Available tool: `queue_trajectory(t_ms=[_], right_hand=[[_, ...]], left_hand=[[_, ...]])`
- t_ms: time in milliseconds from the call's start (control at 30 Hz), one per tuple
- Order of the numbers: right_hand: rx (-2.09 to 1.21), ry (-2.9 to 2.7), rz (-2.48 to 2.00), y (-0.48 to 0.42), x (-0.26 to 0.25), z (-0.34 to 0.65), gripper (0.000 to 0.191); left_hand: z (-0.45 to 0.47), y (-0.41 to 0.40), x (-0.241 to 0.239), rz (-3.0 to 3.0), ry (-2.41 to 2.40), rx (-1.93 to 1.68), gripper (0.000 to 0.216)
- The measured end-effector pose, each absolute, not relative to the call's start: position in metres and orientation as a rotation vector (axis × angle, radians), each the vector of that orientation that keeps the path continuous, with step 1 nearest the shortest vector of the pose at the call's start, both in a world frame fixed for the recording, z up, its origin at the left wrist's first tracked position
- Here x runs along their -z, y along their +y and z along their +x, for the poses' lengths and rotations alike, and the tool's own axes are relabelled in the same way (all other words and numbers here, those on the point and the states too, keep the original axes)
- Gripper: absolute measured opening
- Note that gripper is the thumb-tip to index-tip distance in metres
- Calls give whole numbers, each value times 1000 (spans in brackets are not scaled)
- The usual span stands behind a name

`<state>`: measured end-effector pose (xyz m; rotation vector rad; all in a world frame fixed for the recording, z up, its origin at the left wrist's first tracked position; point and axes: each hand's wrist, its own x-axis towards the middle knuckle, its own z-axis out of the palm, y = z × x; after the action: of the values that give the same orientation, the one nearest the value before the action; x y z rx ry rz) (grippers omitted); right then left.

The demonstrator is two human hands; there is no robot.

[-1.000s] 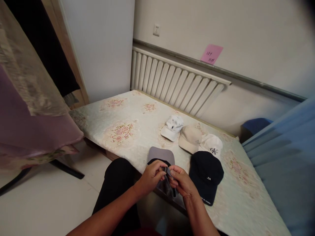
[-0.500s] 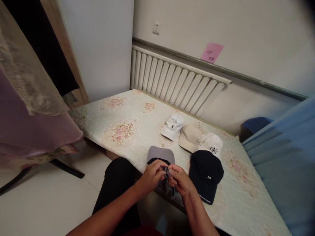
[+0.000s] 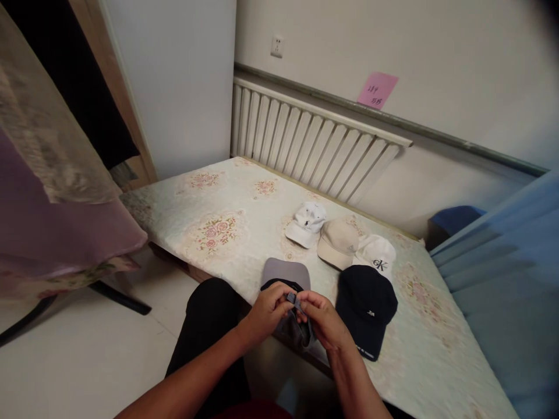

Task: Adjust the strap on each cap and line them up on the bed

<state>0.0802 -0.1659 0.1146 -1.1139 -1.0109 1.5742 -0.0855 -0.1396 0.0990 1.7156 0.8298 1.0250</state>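
A grey cap (image 3: pixel 286 271) lies over the near edge of the bed-like surface, its brim pointing away from me and its dark inside partly showing. My left hand (image 3: pixel 271 308) pinches one end of the cap's back strap between thumb and fingers. Closed on the other side of the strap is my right hand (image 3: pixel 321 317). A short piece of the strap shows between my fingertips; its fastening is too small to make out. Just right of my right hand rests a navy cap (image 3: pixel 365 308) with a small white mark.
Beyond the navy cap sit a white cap (image 3: pixel 306 224), a beige cap (image 3: pixel 338 243) and another white cap (image 3: pixel 376 255) with black letters. The floral cover (image 3: pixel 244 224) spreads below a radiator (image 3: pixel 305 134). A blue curtain (image 3: pixel 510 279) hangs on the right.
My fingers have shifted slightly on the strap, and more of it shows between them. The other caps stay where they were.
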Motion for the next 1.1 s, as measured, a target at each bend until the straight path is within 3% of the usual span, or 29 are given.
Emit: queue_trajectory(t_ms=[600, 800, 1100], right_hand=[[-1434, -1006, -1166, -165, -120, 70, 19], [-1393, -1160, -1246, -168, -120, 73, 25], [-1291, -1315, -1330, -168, -111, 80, 17]], left_hand=[[-85, -139, -100, 1643, 828, -957, 10], [-86, -138, -98, 1662, 944, -910, 26], [-96, -127, -106, 1979, 866, -804, 36]])
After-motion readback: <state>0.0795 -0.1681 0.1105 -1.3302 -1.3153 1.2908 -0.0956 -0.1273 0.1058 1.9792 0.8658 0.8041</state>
